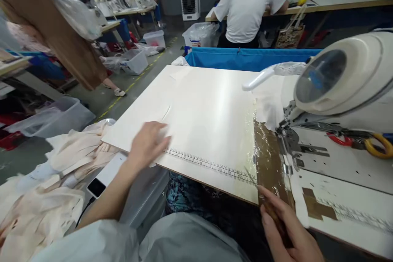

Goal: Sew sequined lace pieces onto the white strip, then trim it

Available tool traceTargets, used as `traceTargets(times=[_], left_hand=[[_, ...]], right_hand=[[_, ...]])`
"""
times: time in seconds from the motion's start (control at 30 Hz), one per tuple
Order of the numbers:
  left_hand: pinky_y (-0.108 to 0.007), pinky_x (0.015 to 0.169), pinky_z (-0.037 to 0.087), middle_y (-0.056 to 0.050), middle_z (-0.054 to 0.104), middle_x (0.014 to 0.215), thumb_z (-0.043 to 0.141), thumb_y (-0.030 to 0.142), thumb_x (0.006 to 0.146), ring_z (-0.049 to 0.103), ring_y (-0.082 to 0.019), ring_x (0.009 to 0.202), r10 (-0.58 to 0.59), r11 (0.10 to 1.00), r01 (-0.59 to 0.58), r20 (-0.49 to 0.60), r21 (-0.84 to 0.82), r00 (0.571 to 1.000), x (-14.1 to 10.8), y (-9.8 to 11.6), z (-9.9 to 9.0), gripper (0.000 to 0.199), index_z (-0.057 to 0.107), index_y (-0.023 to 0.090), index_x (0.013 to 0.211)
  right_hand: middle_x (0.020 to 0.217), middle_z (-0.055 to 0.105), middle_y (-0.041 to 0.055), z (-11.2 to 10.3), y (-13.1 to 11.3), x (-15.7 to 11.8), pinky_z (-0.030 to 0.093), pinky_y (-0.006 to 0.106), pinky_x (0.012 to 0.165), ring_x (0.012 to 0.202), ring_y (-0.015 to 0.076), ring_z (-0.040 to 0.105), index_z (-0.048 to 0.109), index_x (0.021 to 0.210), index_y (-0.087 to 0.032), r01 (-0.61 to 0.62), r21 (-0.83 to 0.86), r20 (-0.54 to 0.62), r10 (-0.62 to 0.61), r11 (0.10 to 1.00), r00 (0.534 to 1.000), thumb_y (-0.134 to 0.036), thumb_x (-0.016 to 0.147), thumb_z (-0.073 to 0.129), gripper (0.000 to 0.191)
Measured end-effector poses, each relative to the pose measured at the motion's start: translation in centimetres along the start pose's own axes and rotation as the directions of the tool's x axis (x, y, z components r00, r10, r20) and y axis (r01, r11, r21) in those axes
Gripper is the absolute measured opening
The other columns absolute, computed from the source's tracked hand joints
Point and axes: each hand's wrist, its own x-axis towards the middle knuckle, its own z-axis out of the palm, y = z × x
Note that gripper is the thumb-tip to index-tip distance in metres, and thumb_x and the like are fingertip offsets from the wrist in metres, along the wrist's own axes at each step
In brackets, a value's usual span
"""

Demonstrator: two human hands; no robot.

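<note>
My right hand is closed around a slim pointed tool at the table's front edge, beside a strip of brown tape. Its thin tip reaches over the printed ruler; the exact kind is unclear. Slightly blurred, my left hand is over the left part of the white tabletop, its thumb and fingers apart and nothing visible in it. Just beyond those fingers lies a small pale strip. A sewing machine stands to my right, with pale fabric by its needle area.
Scissors with yellow and red handles lie on the machine bed. Pale cut fabric is heaped at my left, near a white device with a dark screen. A blue cloth bin borders the far edge. Two people are farther off.
</note>
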Motion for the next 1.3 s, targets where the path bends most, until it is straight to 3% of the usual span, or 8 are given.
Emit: traceTargets(times=[0.17,0.37,0.5,0.67,0.93,1.0,1.13,1.3], left_hand=[[-0.045,0.062,0.051,-0.007,0.068,0.072,0.04,0.043,0.093,0.065,-0.032,0.075,-0.166,0.98,0.149,0.13,0.135,0.977,-0.8,-3.9,0.2,0.035,0.062,0.023,0.074],[-0.043,0.06,0.05,0.003,0.068,0.084,0.05,0.043,0.088,0.066,-0.027,0.074,-0.311,0.915,0.292,-0.026,-0.279,0.95,-0.8,-1.0,2.4,0.017,0.058,0.032,0.099],[-0.032,0.05,0.049,0.005,0.067,0.069,0.048,0.038,0.092,0.063,-0.019,0.057,0.111,0.814,-0.044,0.081,-0.58,0.991,-0.5,4.5,2.1,0.012,0.056,0.029,0.09],[-0.022,0.055,0.046,0.002,0.068,0.068,0.04,0.028,0.1,0.062,-0.011,0.056,0.644,0.479,-0.371,0.031,-0.796,0.764,-0.2,10.9,1.5,0.019,0.056,0.021,0.092],[-0.026,0.063,0.05,-0.003,0.073,0.079,0.05,0.035,0.099,0.067,-0.014,0.07,0.928,0.122,-0.461,-0.064,-0.879,0.367,-2.6,16.1,1.5,0.02,0.061,0.02,0.092],[-0.026,0.07,0.053,-0.005,0.073,0.081,0.05,0.036,0.099,0.068,-0.015,0.077,0.905,0.136,-0.438,-0.068,-0.889,0.419,-1.5,14.2,0.9,0.022,0.063,0.019,0.091],[-0.032,0.081,0.057,-0.009,0.073,0.097,0.039,0.028,0.102,0.068,-0.018,0.091,0.461,0.671,-0.353,-0.006,-0.652,0.887,2.4,8.1,0.9,0.03,0.066,0.019,0.099],[-0.041,0.088,0.055,-0.012,0.069,0.119,0.036,0.027,0.1,0.063,-0.025,0.104,0.51,0.85,-0.482,0.101,-0.215,0.854,5.6,5.6,3.8,0.035,0.067,0.015,0.11]], right_hand=[[0.059,0.058,-0.0037,2.0,-1.8,-0.3,0.042,0.024,0.047,0.047,0.0131,0.053,0.063,0.106,-0.021,0.173,0.085,0.207,-0.188,0.981,0.96,-0.023,0.094,0.044,0.023],[0.081,0.067,0.0012,2.0,-2.2,-0.3,0.053,0.026,0.064,0.067,0.0128,0.065,0.057,0.12,-0.019,0.011,0.363,0.197,-0.088,0.932,0.977,-0.03,0.102,0.038,0.028],[0.116,0.07,0.0128,1.1,-2.4,1.4,0.059,0.036,0.08,0.098,0.0201,0.073,0.042,0.142,-0.023,-0.193,0.605,0.274,0.025,0.772,0.961,-0.046,0.101,0.042,0.047],[0.11,0.07,0.0098,0.7,-3.7,6.4,0.06,0.033,0.075,0.086,0.0169,0.074,0.046,0.14,-0.024,-0.323,0.596,0.396,0.081,0.735,0.915,-0.047,0.095,0.055,0.051],[0.076,0.061,-0.0034,2.6,-4.9,8.0,0.053,0.026,0.061,0.058,0.0095,0.062,0.06,0.108,-0.017,-0.338,0.59,0.491,0.006,0.733,0.871,-0.04,0.087,0.065,0.032],[0.07,0.058,-0.0048,1.8,-4.2,6.7,0.051,0.026,0.057,0.053,0.009,0.057,0.062,0.102,-0.017,-0.276,0.583,0.417,0.01,0.764,0.909,-0.043,0.087,0.064,0.031],[0.073,0.063,-0.0006,-0.5,-2.8,3.3,0.053,0.029,0.061,0.06,0.0136,0.063,0.065,0.104,-0.019,-0.275,0.534,0.397,0.051,0.8,0.917,-0.049,0.091,0.057,0.034],[0.068,0.058,-0.0014,-1.3,-1.8,0.2,0.051,0.024,0.055,0.057,0.0124,0.057,0.069,0.099,-0.021,-0.259,0.401,0.312,0.135,0.879,0.94,-0.052,0.093,0.054,0.035]])
